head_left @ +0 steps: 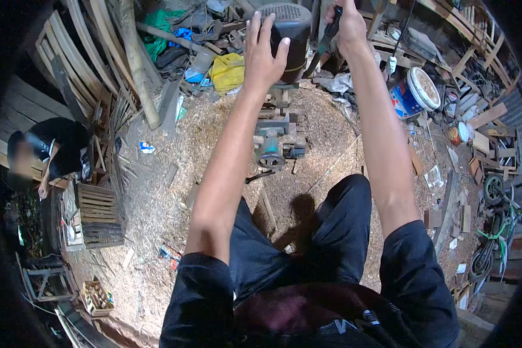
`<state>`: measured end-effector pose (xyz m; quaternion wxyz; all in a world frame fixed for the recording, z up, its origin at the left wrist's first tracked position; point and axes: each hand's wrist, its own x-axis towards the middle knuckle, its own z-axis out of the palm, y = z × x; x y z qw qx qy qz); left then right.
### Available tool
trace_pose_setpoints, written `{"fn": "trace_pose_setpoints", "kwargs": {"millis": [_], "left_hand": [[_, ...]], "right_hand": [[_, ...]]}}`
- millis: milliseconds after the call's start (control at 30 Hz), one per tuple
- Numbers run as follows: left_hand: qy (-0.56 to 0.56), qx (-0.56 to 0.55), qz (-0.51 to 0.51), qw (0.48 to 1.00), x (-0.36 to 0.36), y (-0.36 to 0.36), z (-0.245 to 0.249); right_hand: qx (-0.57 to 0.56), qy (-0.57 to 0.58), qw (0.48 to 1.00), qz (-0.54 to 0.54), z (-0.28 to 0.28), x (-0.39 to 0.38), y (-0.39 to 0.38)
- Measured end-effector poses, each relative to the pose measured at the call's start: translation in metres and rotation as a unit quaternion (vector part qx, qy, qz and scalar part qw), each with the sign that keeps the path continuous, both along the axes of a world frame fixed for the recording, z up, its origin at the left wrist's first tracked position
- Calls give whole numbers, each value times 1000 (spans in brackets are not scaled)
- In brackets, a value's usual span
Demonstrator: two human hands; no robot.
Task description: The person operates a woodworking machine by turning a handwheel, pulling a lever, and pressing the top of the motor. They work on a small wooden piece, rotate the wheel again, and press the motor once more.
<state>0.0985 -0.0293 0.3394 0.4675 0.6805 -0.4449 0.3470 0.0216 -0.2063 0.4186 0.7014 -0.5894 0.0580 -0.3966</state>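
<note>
My left hand (263, 61) is open, its fingers spread against the side of a dark cylinder with a perforated round top (293, 36). The cylinder looks like a motor housing and stands upright. My right hand (350, 28) is closed around a black handle (332, 28) just right of the cylinder. A dark, blade-like strip (318, 58) runs down from that handle beside the housing; the tool's exact kind is unclear. Below the cylinder, near the sawdust floor, sits a metal machine part with a green body and round handwheel (271, 158).
Sawdust and wood scraps cover the floor (156, 191). A yellow cloth (226, 72) lies behind my left hand. A filled bucket (422, 90) and a small green bike (499, 226) stand right. At left, a person (55, 148) sits near a slatted wooden piece (98, 214).
</note>
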Motion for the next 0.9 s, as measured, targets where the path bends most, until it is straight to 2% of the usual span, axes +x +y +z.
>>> {"fn": "trace_pose_setpoints", "kwargs": {"millis": [100,167,200,300,433,467,567,767,900], "left_hand": [[58,29,-37,997,-15,19,4],[85,37,-58,994,-24,29,3],[88,42,-44,994,-29,32,0],[115,43,-62,991,-47,40,-8],[119,36,-65,990,-67,50,-17],[117,35,-60,991,-67,51,-22],[141,27,-60,988,-75,60,-27],[213,34,-20,976,-81,76,-31],[202,23,-21,979,-71,82,-53]], "right_hand": [[-70,-3,998,-2,-38,2,-28],[-134,29,988,-67,-37,-46,25],[-90,-36,991,-88,-39,-56,45],[-57,-15,996,-64,-59,-70,53],[-43,-45,996,-64,-71,-80,66],[8,-9,999,-42,-70,-83,68],[-79,-68,992,-75,-80,-83,69],[-57,-82,994,-45,-94,-90,72],[-57,-74,994,-65,-95,-106,88]]}}
